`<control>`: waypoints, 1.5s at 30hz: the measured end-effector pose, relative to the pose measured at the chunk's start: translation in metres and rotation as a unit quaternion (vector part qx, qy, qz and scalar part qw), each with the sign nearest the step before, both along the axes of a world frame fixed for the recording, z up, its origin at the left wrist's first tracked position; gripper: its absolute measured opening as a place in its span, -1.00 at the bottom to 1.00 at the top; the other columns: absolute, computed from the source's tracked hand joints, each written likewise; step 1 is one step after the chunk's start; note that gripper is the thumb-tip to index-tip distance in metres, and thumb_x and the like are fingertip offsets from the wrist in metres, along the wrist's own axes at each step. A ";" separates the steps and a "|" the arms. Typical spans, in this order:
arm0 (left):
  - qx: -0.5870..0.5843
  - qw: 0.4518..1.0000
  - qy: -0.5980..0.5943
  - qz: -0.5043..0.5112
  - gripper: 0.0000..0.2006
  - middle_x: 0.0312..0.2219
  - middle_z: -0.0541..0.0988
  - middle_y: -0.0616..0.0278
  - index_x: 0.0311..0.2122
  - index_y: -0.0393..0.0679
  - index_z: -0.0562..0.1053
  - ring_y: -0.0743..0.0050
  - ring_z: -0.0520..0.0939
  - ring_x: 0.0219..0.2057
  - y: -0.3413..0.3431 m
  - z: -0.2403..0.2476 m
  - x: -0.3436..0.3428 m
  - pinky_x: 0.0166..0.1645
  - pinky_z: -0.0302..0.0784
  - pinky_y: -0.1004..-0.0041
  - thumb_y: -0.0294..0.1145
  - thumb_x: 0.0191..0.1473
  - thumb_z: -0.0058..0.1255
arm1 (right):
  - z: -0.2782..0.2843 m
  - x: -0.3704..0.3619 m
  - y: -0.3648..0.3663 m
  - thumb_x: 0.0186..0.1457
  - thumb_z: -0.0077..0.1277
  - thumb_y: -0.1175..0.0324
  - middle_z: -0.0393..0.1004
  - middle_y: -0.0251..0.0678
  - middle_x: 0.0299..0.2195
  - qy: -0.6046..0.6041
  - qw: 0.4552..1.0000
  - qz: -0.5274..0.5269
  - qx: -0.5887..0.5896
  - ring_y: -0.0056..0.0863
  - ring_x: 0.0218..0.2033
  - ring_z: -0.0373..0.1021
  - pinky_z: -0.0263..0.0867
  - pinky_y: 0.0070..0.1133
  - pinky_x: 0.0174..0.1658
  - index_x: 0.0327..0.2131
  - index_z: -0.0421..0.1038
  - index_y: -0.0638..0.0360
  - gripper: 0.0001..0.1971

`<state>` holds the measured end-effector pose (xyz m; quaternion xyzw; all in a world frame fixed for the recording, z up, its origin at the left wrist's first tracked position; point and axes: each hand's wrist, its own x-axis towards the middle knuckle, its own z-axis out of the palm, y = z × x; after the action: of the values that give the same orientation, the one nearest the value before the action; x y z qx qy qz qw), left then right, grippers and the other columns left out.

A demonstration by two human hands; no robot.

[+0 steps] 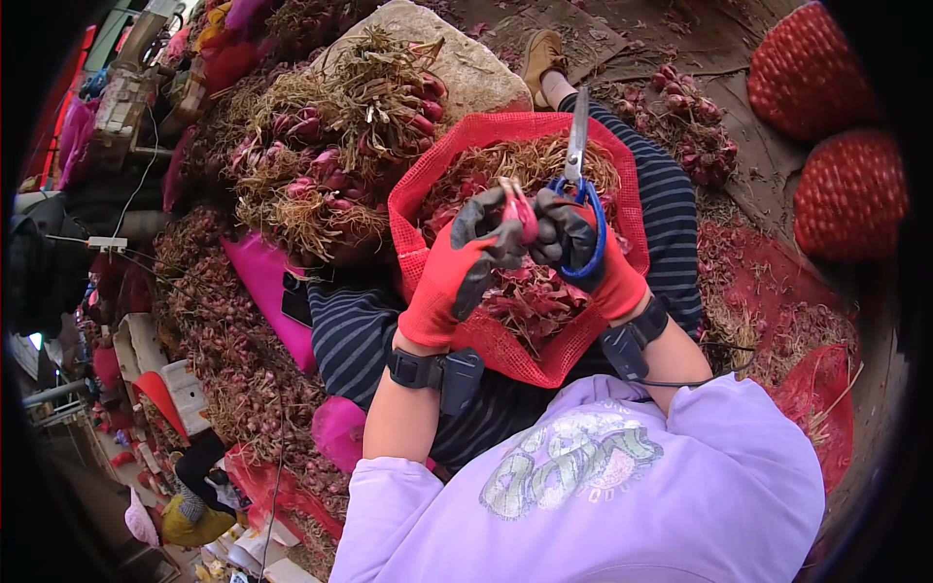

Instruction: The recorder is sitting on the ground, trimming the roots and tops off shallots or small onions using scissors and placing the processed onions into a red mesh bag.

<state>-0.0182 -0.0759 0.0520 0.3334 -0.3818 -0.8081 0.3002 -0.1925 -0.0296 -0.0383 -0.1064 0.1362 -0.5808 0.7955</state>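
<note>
My left hand, in a red glove with a dark palm, pinches a pinkish-red shallot by its side. My right hand, gloved the same way, grips blue-handled scissors whose blades point up and away from me. Its fingertips are close to the shallot, and I cannot tell if they touch it. Below both hands, a red mesh sack lies open in my lap. Dry roots and stalks fill its far part, with loose reddish skins nearer me.
A heap of shallot bunches with dry stalks rises at left, against a pale slab. Another bunch lies beyond my right knee. Two full red mesh sacks stand far right. Loose shallots spread along my left, beside pink cloth.
</note>
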 end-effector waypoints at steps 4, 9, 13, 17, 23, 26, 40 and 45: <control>-0.016 0.994 0.030 0.104 -0.72 -0.30 0.49 0.24 -0.08 -0.26 0.32 0.52 0.54 -0.33 0.000 -0.025 0.000 -0.26 0.50 0.56 -0.53 0.05 -0.12 | 0.038 0.010 0.012 -0.01 0.05 0.44 0.44 -0.43 -0.43 0.267 0.956 -0.122 -0.026 -0.77 -0.54 0.32 0.21 -0.77 -0.54 -0.21 0.36 0.24 -0.75; -0.095 0.983 -0.092 0.129 -0.81 -0.44 0.47 0.29 -0.27 -0.24 0.37 0.50 0.51 -0.37 0.001 -0.035 -0.009 -0.36 0.45 0.55 -0.65 -0.01 -0.22 | 0.034 0.014 0.014 -0.06 0.09 0.46 0.45 -0.36 -0.46 0.345 0.933 -0.098 -0.007 -0.70 -0.56 0.35 0.27 -0.72 -0.50 -0.23 0.37 0.25 -0.73; -0.407 0.859 -0.267 0.156 -0.86 -0.53 0.43 0.24 -0.37 -0.23 0.40 0.46 0.49 -0.44 0.004 -0.032 -0.016 -0.33 0.40 0.50 -0.64 -0.09 -0.17 | 0.041 0.019 0.017 -0.03 0.11 0.38 0.44 -0.38 -0.51 0.288 0.951 -0.108 0.031 -0.65 -0.59 0.37 0.28 -0.72 -0.52 -0.25 0.36 0.27 -0.73; -0.468 0.819 -0.293 0.155 -0.91 -0.54 0.40 0.25 -0.42 -0.21 0.36 0.48 0.48 -0.48 -0.002 -0.048 -0.017 -0.37 0.38 0.50 -0.62 -0.08 -0.17 | 0.050 0.022 0.016 0.08 -0.01 0.15 0.40 -0.38 -0.55 0.317 0.940 -0.113 0.061 -0.61 -0.63 0.34 0.27 -0.69 -0.55 -0.22 0.35 0.26 -0.65; -0.036 0.977 -0.158 0.140 -0.88 -0.49 0.45 0.34 -0.30 -0.16 0.41 0.70 0.45 -0.45 -0.015 -0.048 -0.004 -0.34 0.40 0.61 -0.41 0.09 -0.14 | 0.049 -0.003 0.010 0.16 -0.38 -0.17 0.32 -0.44 -0.69 0.157 0.987 0.006 0.027 -0.64 -0.78 0.18 0.16 -0.64 -0.65 -0.17 0.35 0.29 -0.38; -0.080 0.987 -0.108 0.082 -0.76 -0.37 0.49 0.28 -0.16 -0.22 0.39 0.60 0.51 -0.33 -0.015 -0.046 -0.005 -0.21 0.42 0.56 -0.32 0.12 -0.10 | 0.053 0.000 0.008 0.18 -0.37 -0.13 0.34 -0.42 -0.68 0.189 0.981 0.025 0.021 -0.63 -0.78 0.18 0.15 -0.64 -0.67 -0.21 0.35 0.25 -0.43; -0.201 0.951 -0.173 0.160 -0.83 -0.47 0.43 0.33 -0.29 -0.25 0.39 0.64 0.41 -0.43 0.007 -0.023 -0.017 -0.35 0.35 0.59 -0.53 -0.06 0.00 | 0.041 0.013 0.021 0.14 -0.08 0.26 0.39 -0.42 -0.32 0.266 0.962 -0.060 0.025 -0.60 -0.35 0.42 0.33 -0.65 -0.47 -0.27 0.33 0.10 -0.84; -0.129 0.981 0.079 0.119 -0.72 -0.36 0.47 0.22 -0.15 -0.22 0.37 0.48 0.46 -0.24 -0.004 -0.039 -0.019 -0.13 0.35 0.52 -0.30 0.05 -0.05 | 0.019 0.020 0.013 0.13 -0.08 0.28 0.30 -0.43 -0.29 0.356 0.917 -0.147 -0.100 -0.60 -0.19 0.31 0.29 -0.61 -0.29 -0.27 0.30 0.11 -0.84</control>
<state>-0.0372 -0.0795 0.0131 0.2698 -0.4157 -0.7341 0.4643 -0.1724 -0.0169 -0.0191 -0.3637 0.3661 -0.6251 0.5856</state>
